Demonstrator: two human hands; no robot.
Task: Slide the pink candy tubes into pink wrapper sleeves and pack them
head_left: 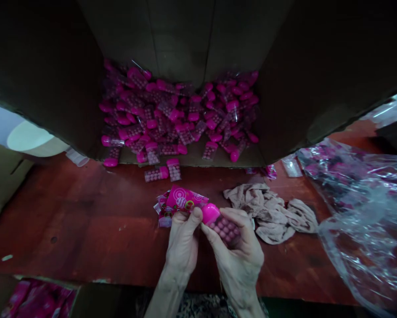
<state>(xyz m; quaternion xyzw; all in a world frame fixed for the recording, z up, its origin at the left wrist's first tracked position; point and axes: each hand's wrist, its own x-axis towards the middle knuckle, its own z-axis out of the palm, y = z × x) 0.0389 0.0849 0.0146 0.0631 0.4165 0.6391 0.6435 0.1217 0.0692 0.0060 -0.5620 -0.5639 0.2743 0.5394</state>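
In the head view my right hand (240, 251) is closed around a small clear candy container (225, 229) filled with pink balls, its bright pink cap tilted toward the left. My left hand (183, 243) has curled fingers, with its thumb against the edge of the cap; what lies inside those fingers is hidden. Just behind the hands is a small pile of printed pink packets (181, 198) on the red-brown table (95, 221). Two similar candy containers (174, 170) lie farther back, near the box opening.
A large cardboard box (181, 39) lies open toward me, with many pink-capped containers (185, 119) heaped inside. To the right are a crumpled cloth (268, 210) and a clear plastic bag (367, 229). Pink packets (39, 300) fill a box at lower left.
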